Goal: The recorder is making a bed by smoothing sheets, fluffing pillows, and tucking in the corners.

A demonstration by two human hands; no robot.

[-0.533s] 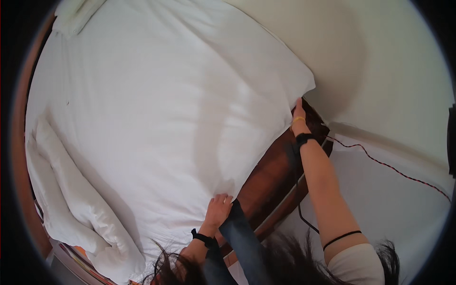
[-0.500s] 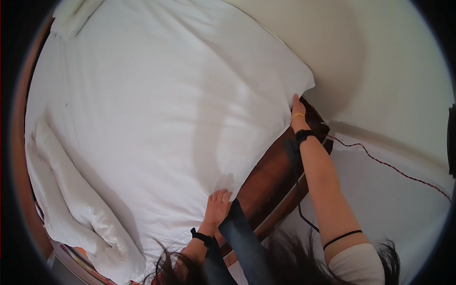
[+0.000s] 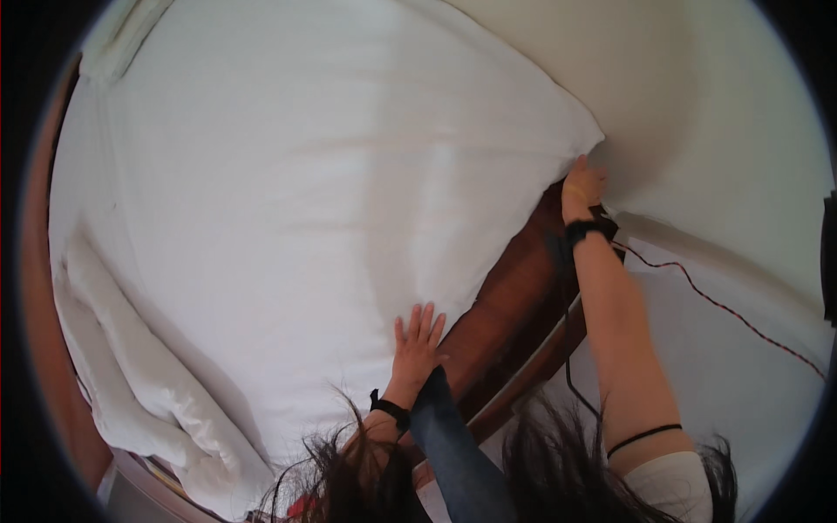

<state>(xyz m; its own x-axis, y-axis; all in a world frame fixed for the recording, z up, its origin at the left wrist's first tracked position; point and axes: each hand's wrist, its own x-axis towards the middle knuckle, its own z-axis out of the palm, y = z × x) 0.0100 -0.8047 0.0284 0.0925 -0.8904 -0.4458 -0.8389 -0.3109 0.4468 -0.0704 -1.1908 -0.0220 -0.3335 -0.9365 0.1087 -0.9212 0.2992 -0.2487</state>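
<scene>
A white bed sheet (image 3: 288, 200) covers the mattress and lies mostly smooth, with faint creases. My left hand (image 3: 417, 349) rests flat on the sheet close to its near right edge, fingers spread. At the far right corner, beside the wall, my right hand (image 3: 582, 187) has its fingers bent and pinches the sheet's edge just below the corner tip. Part of that grip is hidden by the hand itself. Below the sheet's edge the brown wooden bed frame (image 3: 514, 292) shows.
A folded white quilt (image 3: 157, 366) lies along the left side; another white folded bundle (image 3: 122, 39) is at the far left. The pale wall (image 3: 732, 113) borders the right. A red-and-black twisted cord (image 3: 724, 305) and a black cable (image 3: 571, 375) run beside the frame. My jeans-clad leg (image 3: 453, 444) touches the bed.
My right hand has moved up and to the right, drawing the sheet's corner toward the wall. My left hand has slid slightly forward and spread its fingers. Creases in the sheet have flattened.
</scene>
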